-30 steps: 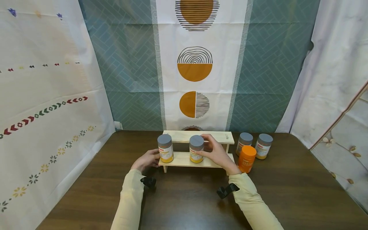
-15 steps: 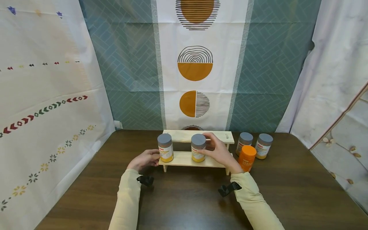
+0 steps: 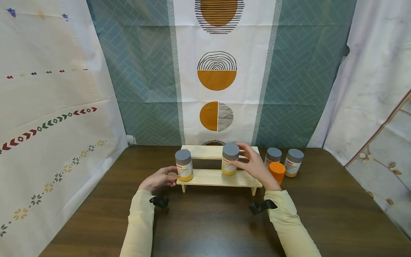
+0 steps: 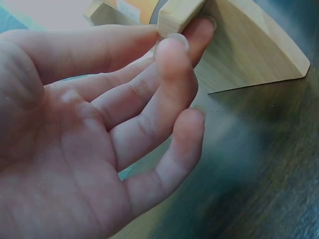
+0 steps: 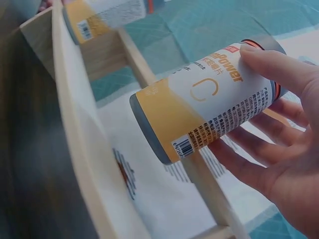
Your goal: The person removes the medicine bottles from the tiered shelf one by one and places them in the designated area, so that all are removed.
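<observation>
Left hand pinches the left end of a rack bearing one jar; right hand grips another jar above it.

shelf: on table | first jar: lower tier, left | second jar: farther right | three jars: right of shelf

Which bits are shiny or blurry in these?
Head view: light glares off the table near the bottom; left wrist view: table blurry, with a pale haze; right wrist view: the held jar has clear big letters, but the table is blurred.
</observation>
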Action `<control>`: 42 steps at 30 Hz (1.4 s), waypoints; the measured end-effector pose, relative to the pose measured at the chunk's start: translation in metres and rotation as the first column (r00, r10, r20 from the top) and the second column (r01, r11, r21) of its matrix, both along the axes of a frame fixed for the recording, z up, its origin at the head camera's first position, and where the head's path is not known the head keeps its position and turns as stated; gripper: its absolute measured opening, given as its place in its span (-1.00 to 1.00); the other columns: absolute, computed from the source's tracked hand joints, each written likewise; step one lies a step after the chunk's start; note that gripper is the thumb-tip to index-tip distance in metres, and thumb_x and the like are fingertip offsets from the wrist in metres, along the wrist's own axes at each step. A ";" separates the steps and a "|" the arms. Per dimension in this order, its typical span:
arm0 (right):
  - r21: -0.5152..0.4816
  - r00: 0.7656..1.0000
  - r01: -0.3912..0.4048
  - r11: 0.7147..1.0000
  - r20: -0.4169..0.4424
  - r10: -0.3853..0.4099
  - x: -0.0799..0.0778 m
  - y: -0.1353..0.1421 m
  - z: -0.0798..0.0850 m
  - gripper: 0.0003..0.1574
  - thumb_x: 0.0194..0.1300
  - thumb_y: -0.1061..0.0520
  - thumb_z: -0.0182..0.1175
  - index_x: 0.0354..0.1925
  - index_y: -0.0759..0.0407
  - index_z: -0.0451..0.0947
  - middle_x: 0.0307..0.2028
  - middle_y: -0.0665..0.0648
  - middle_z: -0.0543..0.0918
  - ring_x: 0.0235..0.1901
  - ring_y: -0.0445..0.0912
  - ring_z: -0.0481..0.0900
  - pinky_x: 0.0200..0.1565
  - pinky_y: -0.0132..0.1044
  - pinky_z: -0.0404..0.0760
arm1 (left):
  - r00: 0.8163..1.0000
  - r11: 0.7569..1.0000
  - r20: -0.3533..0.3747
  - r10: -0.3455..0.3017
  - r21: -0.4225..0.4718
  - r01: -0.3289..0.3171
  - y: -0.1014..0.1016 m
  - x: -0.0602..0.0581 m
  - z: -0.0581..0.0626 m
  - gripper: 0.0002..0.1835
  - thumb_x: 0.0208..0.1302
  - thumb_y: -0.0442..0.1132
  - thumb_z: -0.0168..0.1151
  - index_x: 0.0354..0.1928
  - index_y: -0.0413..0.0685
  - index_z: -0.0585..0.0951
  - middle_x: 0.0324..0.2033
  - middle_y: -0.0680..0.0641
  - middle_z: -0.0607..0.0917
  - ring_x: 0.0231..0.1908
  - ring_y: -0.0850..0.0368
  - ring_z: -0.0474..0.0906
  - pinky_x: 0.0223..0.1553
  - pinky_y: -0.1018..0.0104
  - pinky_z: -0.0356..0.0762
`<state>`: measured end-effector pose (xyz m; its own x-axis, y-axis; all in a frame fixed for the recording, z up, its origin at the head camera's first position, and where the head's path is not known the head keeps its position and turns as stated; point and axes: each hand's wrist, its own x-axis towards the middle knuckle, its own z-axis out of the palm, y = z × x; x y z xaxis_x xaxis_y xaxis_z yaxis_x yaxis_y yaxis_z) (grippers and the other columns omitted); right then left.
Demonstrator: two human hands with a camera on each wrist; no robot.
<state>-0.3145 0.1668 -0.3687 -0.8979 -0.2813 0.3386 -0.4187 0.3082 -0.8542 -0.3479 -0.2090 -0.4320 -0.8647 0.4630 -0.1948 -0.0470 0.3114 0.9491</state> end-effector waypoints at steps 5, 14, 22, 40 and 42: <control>-0.015 0.999 0.033 0.999 -0.019 -0.033 0.000 0.012 0.005 -0.19 0.19 0.18 0.36 0.34 0.11 0.26 0.25 0.29 0.41 0.21 0.25 0.47 0.17 0.13 0.49 | 1.000 1.000 -0.004 -0.005 0.000 0.005 -0.001 0.000 0.001 -0.32 0.34 -0.24 0.13 0.40 -0.35 0.15 -0.32 0.03 0.61 -0.32 0.15 0.52 -0.16 0.35 0.54; -0.033 0.996 0.078 0.996 -0.040 -0.080 0.003 0.030 0.015 -0.23 0.23 0.16 0.32 0.34 0.13 0.26 0.24 0.27 0.44 0.18 0.20 0.50 0.14 0.07 0.51 | 1.000 1.000 -0.001 -0.005 -0.002 0.005 -0.002 0.003 0.001 -0.30 0.33 -0.22 0.14 0.41 -0.33 0.14 -0.21 -0.02 0.64 -0.29 0.14 0.54 -0.13 0.36 0.56; -0.024 0.981 0.195 0.980 0.018 -0.195 0.010 0.046 0.027 -0.18 0.22 0.01 0.34 0.36 0.07 0.25 0.27 0.21 0.46 0.07 -0.11 0.54 0.02 -0.19 0.56 | 1.000 1.000 0.002 0.004 -0.005 -0.004 -0.005 0.004 -0.001 -0.26 0.30 -0.20 0.19 0.42 -0.30 0.13 -0.07 -0.11 0.65 -0.25 0.11 0.56 -0.09 0.34 0.56; -0.103 0.932 0.356 0.929 -0.029 -0.361 0.030 0.102 0.040 -0.30 0.24 0.05 0.33 0.30 -0.04 0.34 -0.05 -0.39 0.50 -0.11 -0.38 0.52 -0.15 -0.50 0.49 | 0.999 0.996 -0.026 -0.044 -0.082 0.041 -0.002 0.004 0.010 -0.28 0.30 -0.19 0.16 0.41 -0.29 0.15 -0.10 -0.12 0.65 -0.27 0.11 0.57 -0.06 0.27 0.58; -0.123 0.929 0.363 0.924 -0.028 -0.369 0.032 0.109 0.041 -0.32 0.24 0.09 0.33 0.29 -0.05 0.36 -0.05 -0.38 0.51 -0.10 -0.38 0.51 -0.14 -0.53 0.47 | 0.999 0.995 -0.027 -0.044 -0.085 0.042 -0.002 0.005 0.010 -0.28 0.30 -0.19 0.16 0.41 -0.29 0.14 -0.09 -0.13 0.65 -0.27 0.11 0.57 -0.05 0.26 0.58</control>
